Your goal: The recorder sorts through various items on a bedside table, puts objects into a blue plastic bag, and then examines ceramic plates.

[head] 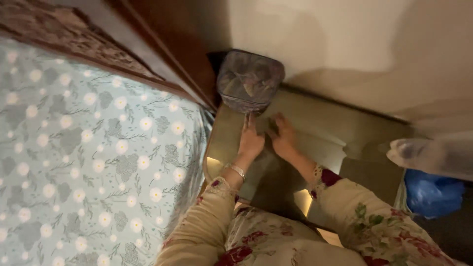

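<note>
My left hand [250, 141] reaches down to the floor with its fingers stretched flat, the fingertips touching the lower edge of a soft, floral-patterned zip storage bag [250, 80]. A thin bangle sits on that wrist. My right hand [283, 137] lies just beside it on the greenish floor [320, 123], fingers spread and slightly curled, holding nothing that I can see. The bag stands in the corner against the pale wall, between the wooden bed frame and the floor. Both sleeves are beige with red flowers.
A bed with a light blue daisy-print sheet [88, 148] fills the left side; its dark wooden frame [167, 54] runs diagonally to the corner. A blue plastic bag [433, 194] and a clear wrapped bundle [433, 155] lie at the right. The pale wall [345, 44] is ahead.
</note>
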